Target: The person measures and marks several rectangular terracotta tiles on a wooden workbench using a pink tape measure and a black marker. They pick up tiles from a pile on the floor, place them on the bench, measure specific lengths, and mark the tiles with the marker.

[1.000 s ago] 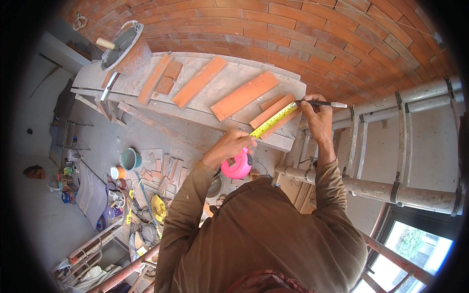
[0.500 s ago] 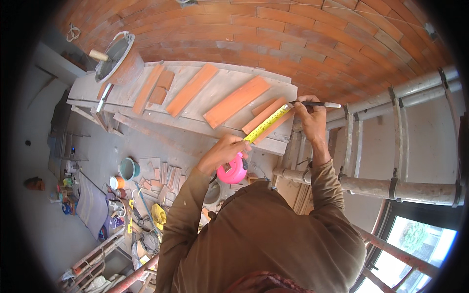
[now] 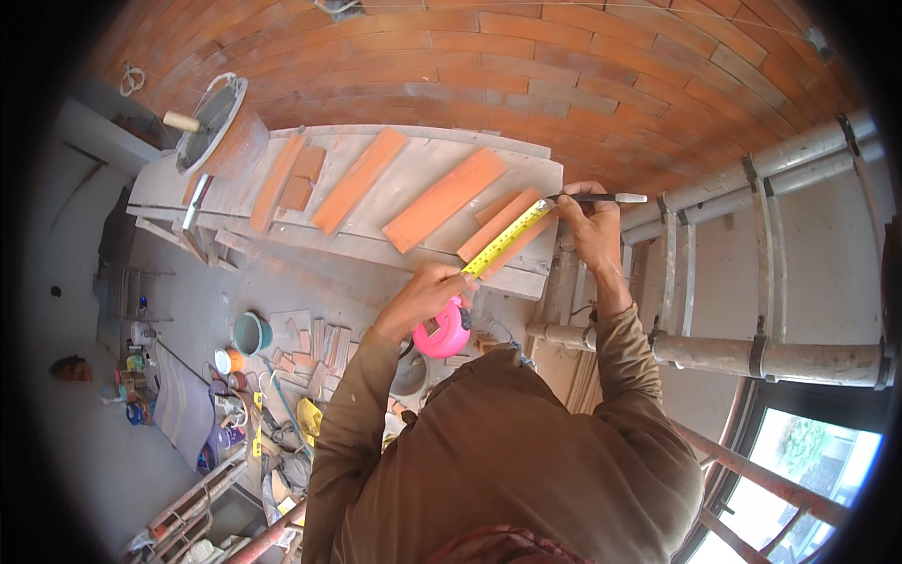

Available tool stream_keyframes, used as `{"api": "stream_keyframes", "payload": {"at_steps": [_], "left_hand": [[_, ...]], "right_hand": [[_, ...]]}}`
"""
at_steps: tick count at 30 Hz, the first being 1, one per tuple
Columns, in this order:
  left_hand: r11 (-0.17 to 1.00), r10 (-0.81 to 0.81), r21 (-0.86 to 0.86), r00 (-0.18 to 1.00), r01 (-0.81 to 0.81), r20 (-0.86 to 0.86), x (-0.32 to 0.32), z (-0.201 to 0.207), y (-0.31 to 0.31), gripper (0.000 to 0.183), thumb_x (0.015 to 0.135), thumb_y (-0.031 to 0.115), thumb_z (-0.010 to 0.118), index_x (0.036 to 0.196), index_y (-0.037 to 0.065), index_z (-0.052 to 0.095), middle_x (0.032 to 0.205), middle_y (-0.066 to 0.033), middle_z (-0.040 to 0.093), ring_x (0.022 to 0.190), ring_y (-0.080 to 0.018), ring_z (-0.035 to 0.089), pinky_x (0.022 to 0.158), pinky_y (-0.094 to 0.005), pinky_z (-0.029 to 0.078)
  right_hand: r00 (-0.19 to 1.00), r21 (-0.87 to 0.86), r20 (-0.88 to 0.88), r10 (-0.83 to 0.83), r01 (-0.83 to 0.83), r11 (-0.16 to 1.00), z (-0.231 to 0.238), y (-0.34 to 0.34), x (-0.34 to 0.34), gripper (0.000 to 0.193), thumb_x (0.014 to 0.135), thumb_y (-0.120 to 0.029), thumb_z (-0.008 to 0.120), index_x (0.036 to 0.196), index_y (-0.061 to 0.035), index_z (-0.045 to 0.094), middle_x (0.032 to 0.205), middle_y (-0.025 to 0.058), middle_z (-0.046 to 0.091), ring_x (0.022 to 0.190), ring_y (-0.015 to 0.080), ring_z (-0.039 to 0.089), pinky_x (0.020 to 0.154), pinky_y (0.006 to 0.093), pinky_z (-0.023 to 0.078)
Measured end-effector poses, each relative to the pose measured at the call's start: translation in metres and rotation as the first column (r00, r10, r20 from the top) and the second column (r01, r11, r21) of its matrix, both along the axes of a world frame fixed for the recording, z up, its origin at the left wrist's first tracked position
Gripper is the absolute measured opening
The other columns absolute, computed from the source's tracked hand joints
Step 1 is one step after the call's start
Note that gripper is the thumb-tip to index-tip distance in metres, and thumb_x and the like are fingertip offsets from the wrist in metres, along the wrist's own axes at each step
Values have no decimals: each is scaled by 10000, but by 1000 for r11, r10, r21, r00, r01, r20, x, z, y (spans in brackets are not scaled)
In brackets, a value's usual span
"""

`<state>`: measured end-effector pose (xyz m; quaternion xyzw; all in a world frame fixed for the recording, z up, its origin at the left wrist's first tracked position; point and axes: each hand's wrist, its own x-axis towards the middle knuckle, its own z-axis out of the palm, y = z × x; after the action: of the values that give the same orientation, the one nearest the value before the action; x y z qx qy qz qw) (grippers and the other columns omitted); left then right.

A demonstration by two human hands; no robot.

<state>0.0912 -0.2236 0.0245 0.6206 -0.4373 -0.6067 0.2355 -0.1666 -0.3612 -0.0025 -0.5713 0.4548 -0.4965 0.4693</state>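
My left hand (image 3: 420,299) is closed round a pink tape measure (image 3: 442,331) just off the near edge of a plank platform. Its yellow blade (image 3: 508,239) runs out diagonally along an orange brick strip (image 3: 522,248), covering the strip's middle. At the blade's far end is my right hand (image 3: 595,233), its fingers pinching a black pen (image 3: 617,197) with a whitish end. The pen's other end points left, close to the tip of the blade. A shorter brick piece (image 3: 507,206) lies just beyond the strip, partly hidden by it.
More brick strips (image 3: 445,199) lie leftward on the platform (image 3: 357,226). A mortar-smeared bucket (image 3: 240,141) with a wooden-handled tool stands at its left end. Behind rises a brick wall (image 3: 451,66). Scaffold tubes (image 3: 752,357) flank the right; brick pieces, pails and tools lie below left.
The whole view has shifted and tilted slightly. Both hands, the tape measure and the pen stay in nearly the same places over the brick strip.
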Motion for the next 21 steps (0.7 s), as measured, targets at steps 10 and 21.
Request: {"api": "stream_keyframes", "payload": {"at_steps": [10, 21], "left_hand": [[1000, 3, -20, 999, -4, -46, 3, -11, 1, 373, 954, 298, 556, 1087, -20, 699, 864, -133, 702, 695, -130, 634, 576, -267, 478], [1000, -23, -11, 998, 22, -50, 7, -24, -2, 381, 974, 291, 551, 1105, -40, 687, 875, -147, 702, 792, -169, 689, 694, -285, 515]], "right_hand": [[999, -14, -34, 16, -17, 1000, 4, 1, -1, 149, 901, -106, 694, 1010, -16, 649, 869, 45, 694, 807, 103, 633, 722, 266, 490], [998, -15, -63, 23, -24, 1000, 3, 0, -1, 151, 895, -125, 703, 999, -25, 658, 861, 28, 678, 786, 90, 603, 717, 262, 481]]}}
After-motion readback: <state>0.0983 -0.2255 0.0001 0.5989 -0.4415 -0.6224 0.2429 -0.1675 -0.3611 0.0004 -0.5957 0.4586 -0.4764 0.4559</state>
